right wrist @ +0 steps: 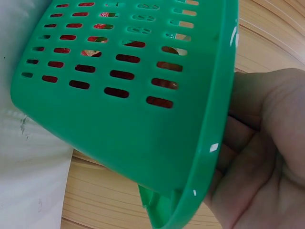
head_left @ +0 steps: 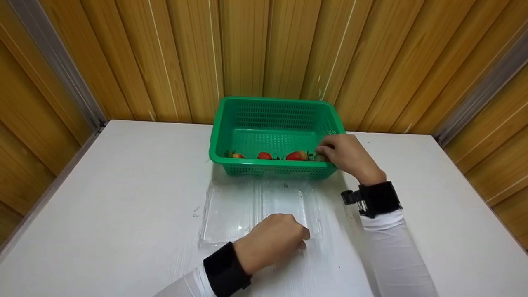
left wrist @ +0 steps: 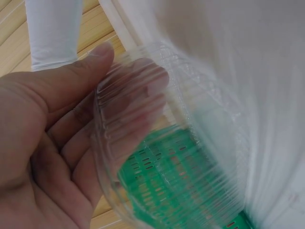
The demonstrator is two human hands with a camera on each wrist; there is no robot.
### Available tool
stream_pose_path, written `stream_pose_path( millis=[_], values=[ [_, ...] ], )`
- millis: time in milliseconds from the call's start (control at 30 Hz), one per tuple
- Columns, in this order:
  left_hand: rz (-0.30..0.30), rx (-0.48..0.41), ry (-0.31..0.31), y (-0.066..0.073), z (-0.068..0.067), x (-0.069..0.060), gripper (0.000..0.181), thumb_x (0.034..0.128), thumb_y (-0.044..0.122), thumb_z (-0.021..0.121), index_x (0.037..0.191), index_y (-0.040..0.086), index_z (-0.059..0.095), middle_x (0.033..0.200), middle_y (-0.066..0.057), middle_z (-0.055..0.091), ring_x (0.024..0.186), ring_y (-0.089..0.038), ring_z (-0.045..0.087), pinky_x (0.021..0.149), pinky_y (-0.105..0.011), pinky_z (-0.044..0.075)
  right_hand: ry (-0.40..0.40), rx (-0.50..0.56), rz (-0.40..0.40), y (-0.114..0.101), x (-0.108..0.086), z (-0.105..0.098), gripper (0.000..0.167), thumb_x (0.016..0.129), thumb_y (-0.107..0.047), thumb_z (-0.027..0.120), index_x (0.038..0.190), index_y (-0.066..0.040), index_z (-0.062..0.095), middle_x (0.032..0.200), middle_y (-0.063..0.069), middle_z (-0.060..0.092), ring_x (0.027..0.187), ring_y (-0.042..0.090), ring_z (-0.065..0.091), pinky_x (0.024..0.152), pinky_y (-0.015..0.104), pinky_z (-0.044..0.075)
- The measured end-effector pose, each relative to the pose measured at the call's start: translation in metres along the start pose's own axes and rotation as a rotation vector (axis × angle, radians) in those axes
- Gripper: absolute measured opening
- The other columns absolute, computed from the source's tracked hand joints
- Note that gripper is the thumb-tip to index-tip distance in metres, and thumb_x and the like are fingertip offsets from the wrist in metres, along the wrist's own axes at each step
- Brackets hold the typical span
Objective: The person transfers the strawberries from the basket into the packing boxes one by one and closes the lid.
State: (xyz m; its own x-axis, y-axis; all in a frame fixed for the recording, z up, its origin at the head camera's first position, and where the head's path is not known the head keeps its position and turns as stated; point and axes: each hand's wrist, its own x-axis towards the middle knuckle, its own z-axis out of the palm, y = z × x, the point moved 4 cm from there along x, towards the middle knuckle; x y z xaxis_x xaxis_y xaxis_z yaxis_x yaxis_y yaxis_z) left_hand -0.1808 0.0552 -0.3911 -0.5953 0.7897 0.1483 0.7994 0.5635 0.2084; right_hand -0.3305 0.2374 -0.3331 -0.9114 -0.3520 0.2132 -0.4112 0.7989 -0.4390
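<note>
In the head view, a green basket (head_left: 274,162) with slotted walls stands at the back of the table. Several strawberries (head_left: 297,156) with leafy tops lie along its near side. My right hand (head_left: 350,156) reaches over the basket's right front corner with bent fingers. Its fingertips are low inside, beside the strawberries; the rim hides whether they grip one. In front of the basket lies an open clear plastic container (head_left: 235,210). My left hand (head_left: 274,239) holds its near right edge, and in the left wrist view the fingers show through the clear wall (left wrist: 128,95).
A white table (head_left: 123,198) carries everything. Wood-look panels (head_left: 284,49) rise behind it and at both sides. Black wrist straps (head_left: 379,199) with cameras sit over white sleeves (head_left: 396,251).
</note>
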Motion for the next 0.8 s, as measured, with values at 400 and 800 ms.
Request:
stream_pose_path(
  millis=[400, 800],
  values=[
    [-0.001, 0.011, 0.015, 0.0, -0.001, -0.001, 0.011, 0.0918, 0.013, 0.084, 0.1, 0.02, 0.085, 0.084, 0.009, 0.077, 0.07, -0.008, 0.067, 0.067, -0.022, 0.052, 0.05, -0.001, -0.013, -0.004, 0.0, -0.004, 0.015, 0.105, -0.011, 0.067, 0.098, -0.002, 0.078, 0.079, 0.005, 0.064, 0.075, 0.021, 0.055, 0.066, 0.034, 0.045],
    [-0.017, 0.009, -0.019, 0.001, 0.0, 0.0, 0.013, 0.0932, 0.014, 0.083, 0.105, 0.021, 0.085, 0.089, 0.009, 0.078, 0.075, -0.008, 0.07, 0.069, -0.022, 0.054, 0.083, -0.002, -0.021, -0.009, -0.005, -0.011, 0.016, 0.105, -0.01, 0.067, 0.103, -0.001, 0.079, 0.087, 0.009, 0.073, 0.077, 0.023, 0.061, 0.069, 0.037, 0.049]
  ],
)
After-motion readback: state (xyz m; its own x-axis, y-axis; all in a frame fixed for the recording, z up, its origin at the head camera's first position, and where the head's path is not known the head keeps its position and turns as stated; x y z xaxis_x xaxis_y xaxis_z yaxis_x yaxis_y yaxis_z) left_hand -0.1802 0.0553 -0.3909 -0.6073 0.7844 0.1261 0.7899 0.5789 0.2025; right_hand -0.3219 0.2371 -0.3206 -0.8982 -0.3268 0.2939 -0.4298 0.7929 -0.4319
